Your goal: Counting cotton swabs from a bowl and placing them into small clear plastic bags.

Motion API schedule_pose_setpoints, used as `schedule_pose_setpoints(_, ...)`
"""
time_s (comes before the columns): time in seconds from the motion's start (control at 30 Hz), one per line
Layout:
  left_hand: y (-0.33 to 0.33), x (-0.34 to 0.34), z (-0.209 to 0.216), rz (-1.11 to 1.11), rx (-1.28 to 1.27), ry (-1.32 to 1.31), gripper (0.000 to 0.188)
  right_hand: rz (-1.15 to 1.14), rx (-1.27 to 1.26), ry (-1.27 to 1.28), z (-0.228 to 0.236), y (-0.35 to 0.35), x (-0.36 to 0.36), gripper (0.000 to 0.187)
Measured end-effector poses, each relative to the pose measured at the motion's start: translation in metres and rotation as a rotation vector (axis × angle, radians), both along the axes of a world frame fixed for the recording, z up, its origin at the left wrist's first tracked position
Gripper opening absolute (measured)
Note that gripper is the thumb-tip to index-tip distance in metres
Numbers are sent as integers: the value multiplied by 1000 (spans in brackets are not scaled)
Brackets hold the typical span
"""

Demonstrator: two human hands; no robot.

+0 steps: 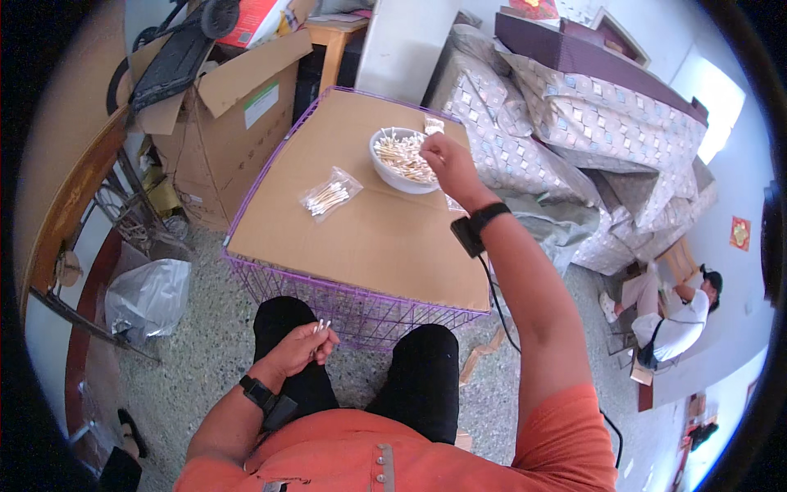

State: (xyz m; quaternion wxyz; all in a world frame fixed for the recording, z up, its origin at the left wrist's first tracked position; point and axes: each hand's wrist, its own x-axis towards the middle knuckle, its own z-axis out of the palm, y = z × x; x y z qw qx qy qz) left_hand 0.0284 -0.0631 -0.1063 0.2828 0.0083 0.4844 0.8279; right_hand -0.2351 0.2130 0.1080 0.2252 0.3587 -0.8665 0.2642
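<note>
Above my left thigh, my left hand point(302, 348) is closed around a few cotton swabs point(321, 325) whose white tips stick out past the fingers. My right hand point(449, 164) reaches over the right rim of a white bowl point(402, 187) heaped with cotton swabs point(400, 151). Its fingers are pinched together; whatever is between them is too small to make out. Left of the bowl, a clear plastic bag point(331, 195) with several swabs inside lies on the cardboard tabletop point(328, 246). A small packet point(434, 125) lies behind the bowl, and another piece of clear plastic is partly covered by my right wrist.
The cardboard lies on a purple wire cage point(352, 307) in front of my knees. A big cardboard box point(221, 148) stands at the left, near a clear plastic sack point(147, 299) on the floor. Patterned cushions point(533, 139) are piled behind. A person point(676, 324) sits at far right.
</note>
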Motion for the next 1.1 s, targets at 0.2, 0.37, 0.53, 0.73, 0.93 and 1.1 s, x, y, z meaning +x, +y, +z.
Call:
schedule_pose_setpoints(0.2,4,-5,64,7,-157,209,22,169,-399,-383,-27,-14,96,5)
schedule_pose_setpoints(0.37,31,-43,136,301,-96,416,16,326,-832,-778,-38,-43,180,7)
schedule_pose_setpoints(0.53,48,-65,164,300,27,470,18,357,-980,-835,-46,-52,198,9)
schedule_pose_setpoints(0.73,55,-107,154,220,-164,558,17,299,-834,-743,-56,-35,169,10)
schedule_pose_setpoints(0.93,63,-136,138,192,-259,598,16,82,-689,-580,-84,-26,126,7)
schedule_pose_setpoints(1.1,71,-143,114,335,-710,932,15,-12,-962,-663,-96,-37,124,10)
